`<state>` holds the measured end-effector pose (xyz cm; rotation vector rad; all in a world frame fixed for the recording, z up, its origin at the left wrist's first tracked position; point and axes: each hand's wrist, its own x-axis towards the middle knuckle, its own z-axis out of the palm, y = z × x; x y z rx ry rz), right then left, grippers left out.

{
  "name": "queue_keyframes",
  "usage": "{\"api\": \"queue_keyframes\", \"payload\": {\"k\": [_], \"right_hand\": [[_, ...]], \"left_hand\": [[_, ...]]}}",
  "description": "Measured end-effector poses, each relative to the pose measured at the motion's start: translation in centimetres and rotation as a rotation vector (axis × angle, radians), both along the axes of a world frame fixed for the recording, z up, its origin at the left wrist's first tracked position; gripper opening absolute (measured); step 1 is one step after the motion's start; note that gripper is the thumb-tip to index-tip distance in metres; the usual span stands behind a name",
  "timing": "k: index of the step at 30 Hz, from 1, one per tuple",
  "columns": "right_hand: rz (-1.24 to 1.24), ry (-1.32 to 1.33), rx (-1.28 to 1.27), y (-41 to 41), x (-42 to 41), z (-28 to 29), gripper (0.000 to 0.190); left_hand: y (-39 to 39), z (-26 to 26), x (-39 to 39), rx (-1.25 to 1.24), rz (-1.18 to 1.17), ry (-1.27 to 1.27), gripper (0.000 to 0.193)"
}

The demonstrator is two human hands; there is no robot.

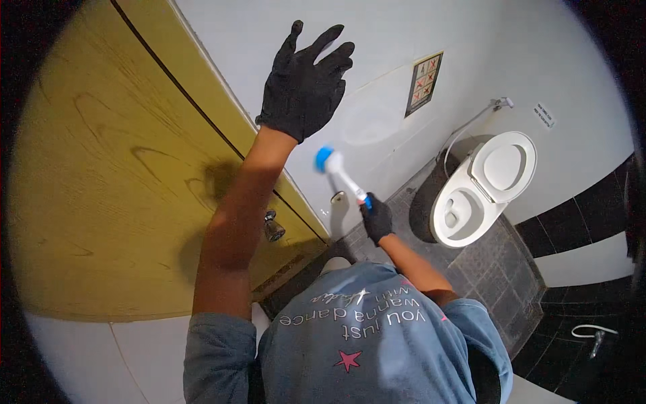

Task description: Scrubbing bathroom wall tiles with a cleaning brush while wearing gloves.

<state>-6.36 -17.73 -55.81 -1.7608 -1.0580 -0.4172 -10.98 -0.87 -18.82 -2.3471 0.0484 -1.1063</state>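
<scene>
My left hand (309, 83), in a black glove, is raised beside the door's edge with its fingers spread and nothing in it. Whether it touches the white tiled wall (373, 30) I cannot tell. In my black-gloved right hand (378, 219), lower down, is the handle of a white and blue scrub brush (347, 179), perhaps a powered one. Its round blue head is blurred and points up and left, in front of the wall. Whether the bristles meet the tiles is unclear.
A yellow wooden door (126, 166) with a metal knob (274, 225) stands at left. To the right are a white toilet (459, 217) with its lid up, a bidet sprayer (502, 103), a wall sign (424, 84) and a tap (597, 343). Dark tiles (479, 262) cover the floor.
</scene>
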Motion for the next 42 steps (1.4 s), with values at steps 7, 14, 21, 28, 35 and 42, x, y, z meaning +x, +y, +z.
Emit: {"api": "queue_keyframes", "payload": {"k": [7,14,21,28,35,42], "right_hand": [[0.106,0.507,-0.309,-2.0,0.6,1.0,0.034],[0.035,0.603,-0.321,-2.3,-0.5,0.5,0.039],[0.083,0.039,-0.305,-2.3,-0.1,-0.8,0.037],[0.003,0.185,-0.380,-2.5,0.8,-0.8,0.036],[-0.060,0.724,-0.270,-2.6,1.0,-0.6,0.037],[0.020,0.366,-0.400,-2.8,1.0,-1.0,0.039]], "left_hand": [[-0.1,-0.4,0.4,-0.017,0.002,-0.016,0.019],[-0.1,-0.9,0.7,-0.036,0.010,-0.012,0.018],[0.3,-1.3,1.0,-0.030,-0.023,-0.027,0.018],[0.3,-2.5,0.6,-0.068,-0.099,0.017,0.017],[0.4,-4.1,0.2,-0.078,-0.073,0.120,0.021],[0.4,-4.9,0.0,-0.084,-0.065,0.195,0.020]]}}
